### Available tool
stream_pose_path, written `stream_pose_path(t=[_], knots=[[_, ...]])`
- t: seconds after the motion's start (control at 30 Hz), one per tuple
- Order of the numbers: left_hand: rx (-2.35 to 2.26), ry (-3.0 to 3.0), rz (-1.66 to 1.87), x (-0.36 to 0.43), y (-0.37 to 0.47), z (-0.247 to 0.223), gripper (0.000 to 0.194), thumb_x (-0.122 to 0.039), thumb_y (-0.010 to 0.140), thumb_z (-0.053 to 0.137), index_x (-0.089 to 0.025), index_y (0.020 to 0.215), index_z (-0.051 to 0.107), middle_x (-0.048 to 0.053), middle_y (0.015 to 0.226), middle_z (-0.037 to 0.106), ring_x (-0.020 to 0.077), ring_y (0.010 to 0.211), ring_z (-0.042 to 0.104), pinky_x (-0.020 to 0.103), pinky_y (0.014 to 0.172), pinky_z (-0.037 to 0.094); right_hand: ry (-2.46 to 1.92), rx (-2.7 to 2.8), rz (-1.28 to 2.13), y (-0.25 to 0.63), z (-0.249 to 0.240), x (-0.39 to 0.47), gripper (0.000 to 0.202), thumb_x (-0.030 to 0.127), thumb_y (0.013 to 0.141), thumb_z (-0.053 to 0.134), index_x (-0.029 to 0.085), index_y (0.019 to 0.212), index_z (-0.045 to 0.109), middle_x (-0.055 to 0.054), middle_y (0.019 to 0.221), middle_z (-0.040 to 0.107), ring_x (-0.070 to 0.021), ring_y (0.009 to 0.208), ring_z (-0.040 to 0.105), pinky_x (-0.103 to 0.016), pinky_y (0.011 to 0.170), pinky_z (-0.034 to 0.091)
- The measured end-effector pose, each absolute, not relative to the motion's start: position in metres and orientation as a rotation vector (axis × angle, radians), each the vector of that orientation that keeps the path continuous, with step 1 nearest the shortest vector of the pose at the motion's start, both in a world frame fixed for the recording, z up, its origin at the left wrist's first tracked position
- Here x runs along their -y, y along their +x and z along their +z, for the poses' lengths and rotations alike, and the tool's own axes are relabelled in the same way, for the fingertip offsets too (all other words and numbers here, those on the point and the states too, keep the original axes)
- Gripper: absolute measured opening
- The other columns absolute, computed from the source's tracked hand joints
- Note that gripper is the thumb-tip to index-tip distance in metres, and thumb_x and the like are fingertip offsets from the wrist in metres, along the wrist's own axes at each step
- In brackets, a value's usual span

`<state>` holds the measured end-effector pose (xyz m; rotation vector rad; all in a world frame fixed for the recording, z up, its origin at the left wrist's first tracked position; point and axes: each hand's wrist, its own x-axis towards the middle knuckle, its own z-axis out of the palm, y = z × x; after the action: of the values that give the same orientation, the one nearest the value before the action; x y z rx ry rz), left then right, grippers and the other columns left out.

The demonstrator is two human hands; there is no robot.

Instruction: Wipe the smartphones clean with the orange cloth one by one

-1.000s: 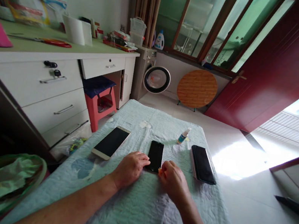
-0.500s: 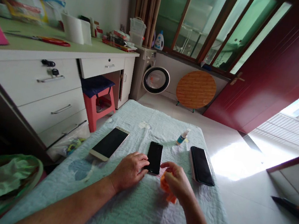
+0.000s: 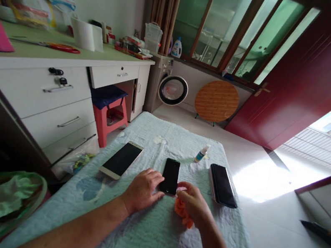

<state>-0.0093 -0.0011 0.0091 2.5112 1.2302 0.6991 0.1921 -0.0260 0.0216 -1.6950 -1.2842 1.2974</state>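
Observation:
A black smartphone (image 3: 170, 175) lies face up on the quilted cloth (image 3: 146, 239) in front of me. My left hand (image 3: 144, 190) rests at its lower left side, fingertips on the edge and the thumb by the bottom corner, steadying it. At the lower right edge, my right hand (image 3: 191, 202) has its fingers pinched together against the phone's side. A crumpled orange cloth (image 3: 182, 213) bunches out from under that hand. The exact fingertip contact there is too small to make out.
To the left lies a gold-framed smartphone (image 3: 123, 160); to the right, a dark phone (image 3: 223, 185) in a thick case. A small spray bottle (image 3: 201, 153) stands behind. A waste bin (image 3: 41, 192) is at left, near a red stool (image 3: 108, 116) and a desk (image 3: 84, 59).
My right hand has come slightly left and down to the phone's edge, its index finger drawn in, carrying the orange cloth along. My left hand stays by the phone.

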Motion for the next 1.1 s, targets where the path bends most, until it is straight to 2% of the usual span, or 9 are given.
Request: stream_pose_path(t=[0.27,0.53,0.7,0.8,0.9,1.1], knots=[[-1.261,2.511,0.678,0.0007,-0.0086,0.0086,0.039,-0.033,0.077,0.073,-0.015,0.110,0.063,0.008,0.105,0.065,0.0259,0.099,0.055,0.039,0.090,0.046,-1.480,0.856,1.545,0.1913,0.0218,0.0266,0.043,0.038,0.063,0.068,0.013,0.096,0.061,0.001,0.059,0.058,-0.0106,0.046,0.052,-0.020,0.042,0.040],[-1.251,2.499,0.715,-0.0008,-0.0096,0.0065,0.032,-0.031,0.077,0.073,-0.018,0.105,0.064,0.006,0.100,0.066,0.0246,0.096,0.057,0.037,0.087,0.047,-1.402,0.743,1.562,0.1941,0.0247,0.0253,0.039,0.032,0.060,0.070,0.013,0.093,0.064,0.001,0.059,0.059,-0.0098,0.046,0.053,-0.019,0.040,0.041],[-1.241,2.480,0.753,-0.0025,-0.0098,0.0045,0.024,-0.024,0.078,0.071,-0.017,0.100,0.065,0.006,0.101,0.067,0.0238,0.097,0.059,0.037,0.087,0.048,-1.328,0.698,1.565,0.1920,0.0248,0.0249,0.038,0.029,0.059,0.072,0.012,0.091,0.065,0.001,0.059,0.060,-0.0096,0.048,0.053,-0.018,0.042,0.042],[-1.168,2.472,0.792,-0.0018,-0.0088,0.0030,0.022,-0.017,0.079,0.067,-0.019,0.101,0.065,0.005,0.106,0.067,0.0224,0.100,0.060,0.035,0.090,0.049,-1.279,0.687,1.585,0.1910,0.0238,0.0248,0.038,0.029,0.060,0.072,0.012,0.093,0.065,0.001,0.059,0.059,-0.0094,0.048,0.053,-0.018,0.042,0.042],[-1.083,2.445,0.844,0.0002,-0.0073,0.0028,0.029,-0.014,0.081,0.064,-0.021,0.109,0.062,0.004,0.110,0.066,0.0208,0.103,0.060,0.034,0.092,0.048,-1.261,0.721,1.609,0.1903,0.0241,0.0258,0.040,0.031,0.063,0.072,0.012,0.097,0.064,0.002,0.059,0.057,-0.0095,0.047,0.053,-0.018,0.041,0.043],[-1.103,2.366,0.940,0.0024,-0.0075,0.0064,0.035,-0.024,0.083,0.065,-0.021,0.118,0.057,0.006,0.112,0.065,0.0221,0.103,0.062,0.035,0.092,0.049,-1.139,0.818,1.719,0.1853,0.0296,0.0308,0.049,0.035,0.070,0.069,0.017,0.114,0.059,0.003,0.066,0.057,-0.0097,0.047,0.053,-0.021,0.041,0.045]])
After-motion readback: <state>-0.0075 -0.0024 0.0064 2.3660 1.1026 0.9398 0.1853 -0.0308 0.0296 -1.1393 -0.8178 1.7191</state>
